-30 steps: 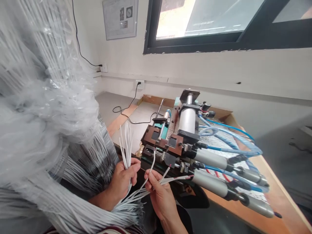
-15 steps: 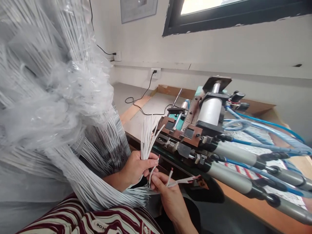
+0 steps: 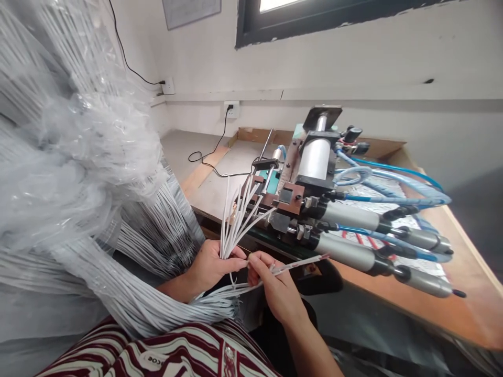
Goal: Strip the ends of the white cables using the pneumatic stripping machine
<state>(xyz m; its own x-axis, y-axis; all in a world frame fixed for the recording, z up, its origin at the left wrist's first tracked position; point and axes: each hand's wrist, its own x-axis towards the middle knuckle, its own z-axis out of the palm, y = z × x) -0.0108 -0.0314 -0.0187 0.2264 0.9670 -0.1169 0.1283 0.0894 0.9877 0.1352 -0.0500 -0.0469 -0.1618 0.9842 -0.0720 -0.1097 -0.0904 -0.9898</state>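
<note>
White wires (image 3: 234, 222) fanned in left hand (image 3: 212, 265) grip; right hand (image 3: 278, 290) pinches few; mid sect. hidden in fists.

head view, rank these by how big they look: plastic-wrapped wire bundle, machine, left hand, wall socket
1. wire bundle, though nearest the camera
2. machine
3. left hand, gripping wires
4. wall socket

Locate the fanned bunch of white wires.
Head view, left of centre: the fanned white wires rise from the left hand, before the machine; the right hand, pinching red-tipped wires, is alongside.
</note>
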